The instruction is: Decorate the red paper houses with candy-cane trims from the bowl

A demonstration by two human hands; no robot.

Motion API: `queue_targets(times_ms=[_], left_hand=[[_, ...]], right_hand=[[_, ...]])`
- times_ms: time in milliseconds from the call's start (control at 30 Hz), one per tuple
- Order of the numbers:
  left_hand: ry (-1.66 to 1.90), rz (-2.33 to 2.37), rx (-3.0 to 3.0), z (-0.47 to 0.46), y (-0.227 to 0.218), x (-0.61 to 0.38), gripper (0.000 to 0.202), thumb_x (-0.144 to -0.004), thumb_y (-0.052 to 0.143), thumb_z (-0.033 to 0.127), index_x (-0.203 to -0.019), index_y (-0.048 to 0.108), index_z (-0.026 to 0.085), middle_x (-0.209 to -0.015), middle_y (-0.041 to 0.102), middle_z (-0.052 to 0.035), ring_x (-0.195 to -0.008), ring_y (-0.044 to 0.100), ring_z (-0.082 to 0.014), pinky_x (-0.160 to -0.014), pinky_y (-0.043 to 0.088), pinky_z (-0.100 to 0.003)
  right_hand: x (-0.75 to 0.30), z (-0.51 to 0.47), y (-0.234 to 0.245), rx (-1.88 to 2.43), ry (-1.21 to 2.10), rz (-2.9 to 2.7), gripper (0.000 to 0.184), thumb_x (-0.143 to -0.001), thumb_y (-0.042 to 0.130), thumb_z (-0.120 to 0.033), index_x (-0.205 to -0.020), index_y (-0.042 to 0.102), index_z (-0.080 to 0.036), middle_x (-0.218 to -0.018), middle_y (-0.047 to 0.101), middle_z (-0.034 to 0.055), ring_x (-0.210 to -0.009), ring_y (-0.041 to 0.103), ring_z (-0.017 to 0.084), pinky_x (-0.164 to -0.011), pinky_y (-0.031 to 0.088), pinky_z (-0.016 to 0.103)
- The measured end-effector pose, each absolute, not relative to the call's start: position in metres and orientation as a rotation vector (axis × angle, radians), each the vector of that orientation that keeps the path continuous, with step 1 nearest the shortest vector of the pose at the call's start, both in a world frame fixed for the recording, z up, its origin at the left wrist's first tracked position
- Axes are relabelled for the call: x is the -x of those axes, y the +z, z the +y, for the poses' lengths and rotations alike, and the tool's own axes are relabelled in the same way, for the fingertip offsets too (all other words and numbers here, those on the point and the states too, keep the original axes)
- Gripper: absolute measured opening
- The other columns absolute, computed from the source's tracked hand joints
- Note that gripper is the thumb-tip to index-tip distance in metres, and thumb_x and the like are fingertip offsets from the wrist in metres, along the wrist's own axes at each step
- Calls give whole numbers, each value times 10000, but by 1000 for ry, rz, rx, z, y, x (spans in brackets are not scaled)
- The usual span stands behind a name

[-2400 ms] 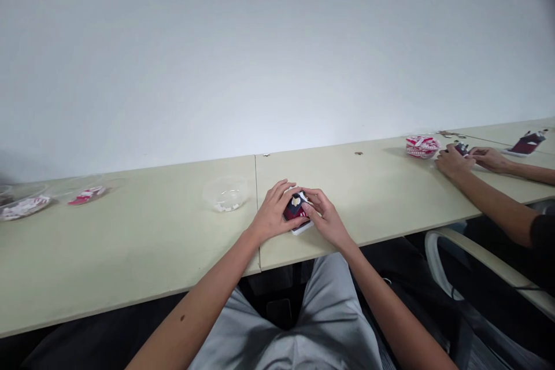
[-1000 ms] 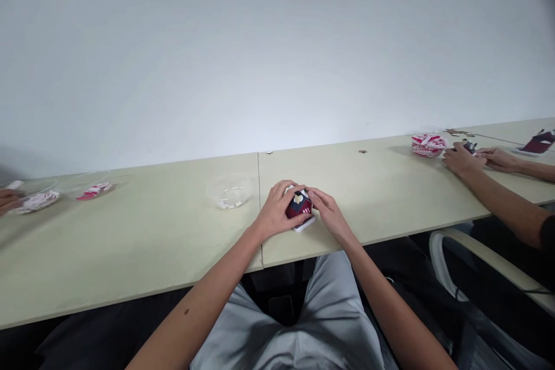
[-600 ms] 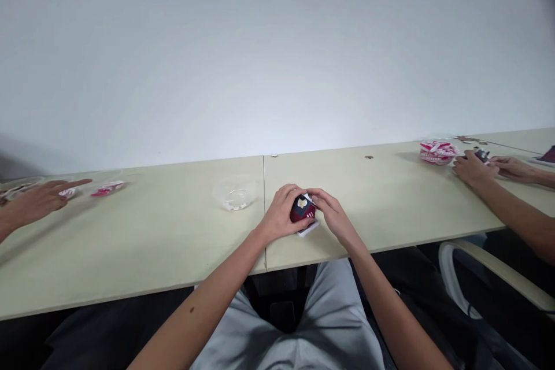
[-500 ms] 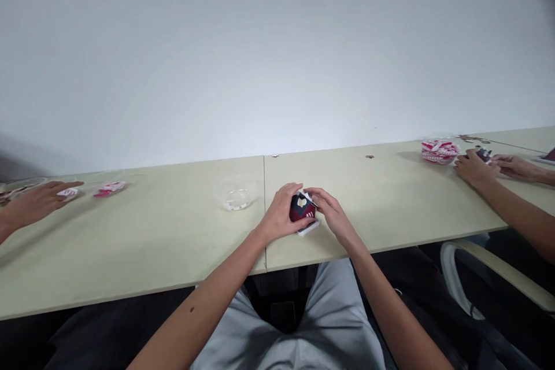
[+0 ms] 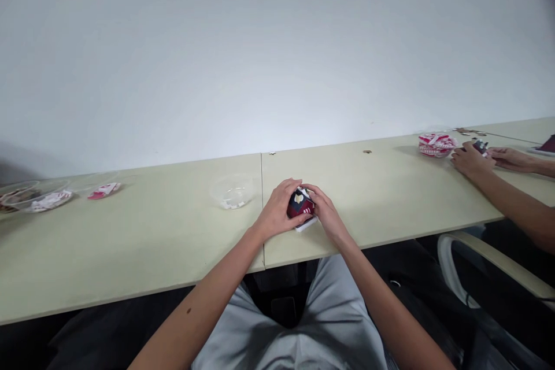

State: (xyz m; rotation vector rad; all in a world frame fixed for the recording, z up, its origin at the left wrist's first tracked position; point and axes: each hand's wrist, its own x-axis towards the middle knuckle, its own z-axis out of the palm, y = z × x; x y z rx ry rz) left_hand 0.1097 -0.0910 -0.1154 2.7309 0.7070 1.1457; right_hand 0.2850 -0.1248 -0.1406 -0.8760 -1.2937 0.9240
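Perhaps pieces in bowl near model

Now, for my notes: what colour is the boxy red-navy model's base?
White base, in head view.

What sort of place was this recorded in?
Probably a shared workroom for handwork: a long table, a transparent bowl of small white pieces, and a dark red item in the left hand, with a co-worker's hand further along.
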Motion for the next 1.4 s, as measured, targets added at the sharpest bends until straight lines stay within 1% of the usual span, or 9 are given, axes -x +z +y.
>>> queue_targets(times_ms=[167, 400, 533, 633, 767, 967, 1067, 1300, 1400], left_hand=[[1139, 669, -2750, -92, -114, -110, 780, -865, 724, 461, -1514, 338, 265, -1477, 482, -148, -1441, 396, -323, -1191, 377, -536], [1087, 697, -2707, -94, -111, -111, 685, -861, 730, 448, -1455, 441, 266, -1455, 497, -135, -1426, 407, -313, -1191, 379, -514], [1136, 653, -2726, -91, -114, -110, 752, -865, 726, 460, -1499, 375, 259, -1470, 480, -144, -1428, 404, -305, -1196, 372, -509], [1135, 630, -2753, -91, -115, -109, 765, -890, 700, 452, -1531, 324, 270, -1521, 431, -152, -1460, 374, -301, -1205, 360, -510], [1082, 670, -2760, -92, -114, -107, 703, -894, 699, 445, -1501, 381, 282, -1544, 425, -144, -1491, 341, -301, -1207, 363, -498], [1146, 635, -2795, -91, -113, -108, 687, -885, 714, 411, -1481, 403, 268, -1571, 407, -146, -1518, 303, -303, -1215, 347, -509], [1127, 625, -2845, -92, -110, -108, 704, -897, 700, 409, -1503, 369, 276, -1567, 433, -140, -1524, 294, -308, -1210, 332, -525], [1031, 653, -2919, -97, -108, -108, 792, -946, 633, 395, -1584, 180, 271, -1573, 439, -141, -1540, 257, -314, -1165, 347, -518], [1046, 628, -2916, -97, -111, -110, 797, -949, 627, 371, -1590, 165, 265, -1563, 445, -145, -1534, 265, -317, -1175, 338, -520]], right_hand=[[-285, -126, -142, 861, 946, -1267, 386, -956, 502, -477, -1268, 647, -302, -1355, 667, 8, -1294, 581, 245, -1084, 477, 407], [-285, -127, -142, 834, 968, -1206, 328, -935, 570, -474, -1180, 709, -306, -1296, 702, 4, -1276, 597, 250, -1105, 461, 407], [-285, -128, -144, 853, 964, -1200, 362, -929, 575, -503, -1198, 712, -304, -1318, 694, 9, -1279, 592, 254, -1092, 471, 412], [-284, -128, -145, 868, 974, -1174, 372, -924, 580, -517, -1197, 711, -301, -1325, 688, 5, -1284, 584, 251, -1093, 465, 408], [-283, -129, -145, 870, 1000, -1133, 362, -912, 602, -524, -1171, 717, -298, -1305, 693, 1, -1278, 581, 253, -1110, 444, 411], [-283, -131, -143, 855, 1023, -1147, 382, -911, 598, -530, -1204, 709, -311, -1336, 675, 1, -1283, 573, 257, -1099, 452, 417], [-284, -131, -142, 860, 1017, -1152, 385, -913, 596, -533, -1202, 709, -306, -1336, 674, 6, -1287, 570, 257, -1103, 448, 419], [-283, -131, -142, 878, 999, -1152, 364, -916, 592, -521, -1174, 713, -295, -1313, 686, 7, -1279, 575, 246, -1116, 433, 406], [-282, -131, -143, 886, 993, -1146, 375, -910, 594, -528, -1180, 706, -293, -1326, 680, 10, -1294, 565, 247, -1118, 432, 405]])
